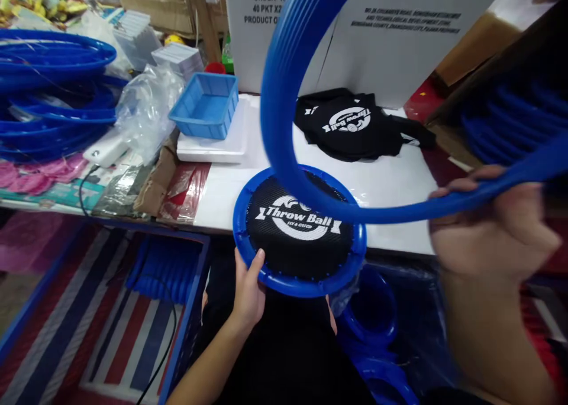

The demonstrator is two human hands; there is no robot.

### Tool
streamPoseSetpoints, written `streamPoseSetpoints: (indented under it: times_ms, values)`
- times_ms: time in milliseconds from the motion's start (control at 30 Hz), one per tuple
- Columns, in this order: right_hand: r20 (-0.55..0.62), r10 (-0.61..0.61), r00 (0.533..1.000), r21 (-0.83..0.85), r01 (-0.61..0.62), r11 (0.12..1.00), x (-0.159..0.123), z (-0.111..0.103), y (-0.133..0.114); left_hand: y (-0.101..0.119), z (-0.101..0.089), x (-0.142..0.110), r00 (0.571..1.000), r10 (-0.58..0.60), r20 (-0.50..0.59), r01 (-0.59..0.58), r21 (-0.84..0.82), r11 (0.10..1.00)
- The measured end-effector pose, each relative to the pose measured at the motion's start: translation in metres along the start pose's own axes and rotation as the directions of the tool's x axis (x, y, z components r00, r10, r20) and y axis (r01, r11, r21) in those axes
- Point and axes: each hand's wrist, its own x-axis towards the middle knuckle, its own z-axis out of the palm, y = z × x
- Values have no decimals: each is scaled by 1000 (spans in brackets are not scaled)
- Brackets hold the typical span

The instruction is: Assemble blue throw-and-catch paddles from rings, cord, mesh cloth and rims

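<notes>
My left hand (249,287) grips the lower left rim of a round throw-ball disc (299,257), a black mesh with white "Throw Ball" lettering inside a blue plastic rim. The disc is tilted over the table's front edge. Raised at the right, my right hand (492,227) is closed round a large blue plastic ring (284,97). That ring is close to the camera and covers part of the disc's upper right. Further back on the table lies a pile of black printed mesh pieces (350,124).
A light-blue bin (206,106) rests on a white slab (210,149). Stacked blue rings (53,115) stand at the left, more rings (501,124) in a box at the right. Below the table are a striped-lined crate (119,334) and blue rings (373,310). Printed cartons (373,56) line the back.
</notes>
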Motion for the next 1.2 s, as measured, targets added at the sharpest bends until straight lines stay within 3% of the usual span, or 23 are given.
streamPoseSetpoints:
  times_ms: [67, 133, 267, 400, 567, 633, 700, 800, 833, 867, 900, 967, 1033, 1067, 1133, 1200]
  values:
    - [50, 192, 980, 226, -199, 954, -19, 16, 7, -4, -6, -2, 997, -71, 30, 70, 9, 997]
    - [155, 296, 943, 300, -330, 895, -38, 28, 15, -9, -12, -2, 994, -113, 9, 112, 54, 992]
    - [324, 314, 892, 233, -397, 888, -66, 37, 25, -14, -20, -1, 997, -77, -8, 78, 71, 994]
    - [266, 406, 875, 131, -450, 884, -76, 37, 20, -13, -20, 1, 999, -50, 18, 49, 63, 997]
    - [241, 578, 780, -86, -576, 813, -70, 27, 12, -6, -18, 3, 996, -72, 50, 69, 53, 996]
    - [232, 590, 773, -234, -545, 805, -67, 17, 13, -4, -21, 2, 991, -82, 102, 80, 25, 996]
    - [232, 539, 809, -424, -415, 805, -65, 7, 16, -4, -25, 0, 981, -90, 172, 93, -9, 996]
    - [261, 280, 924, -663, -39, 747, -64, -6, 19, -10, -30, -7, 961, -109, 253, 130, -67, 989]
    - [316, 150, 937, -689, 117, 715, -65, -8, 20, -14, -31, -9, 956, -117, 269, 145, -87, 986]
    - [400, 23, 916, -675, 277, 683, -66, -8, 19, -19, -31, -10, 951, -127, 283, 162, -103, 981]
    - [504, -86, 859, -621, 430, 655, -68, -7, 18, -25, -30, -11, 946, -136, 294, 175, -111, 978]
    - [719, -220, 659, -425, 668, 610, -73, 0, 13, -36, -27, -12, 942, -134, 307, 171, -98, 980]
    - [860, -243, 449, -239, 774, 587, -76, 10, 7, -41, -24, -11, 944, -112, 311, 138, -63, 988]
    - [893, -239, 381, -181, 790, 585, -77, 14, 3, -40, -22, -10, 943, -95, 319, 115, -47, 992]
    - [914, -240, 328, -124, 788, 603, -73, 20, -5, -31, -16, -7, 934, -59, 353, 76, -33, 997]
    - [898, -257, 358, -109, 745, 658, -62, 22, -16, -13, -6, -3, 911, -27, 411, 54, -55, 997]
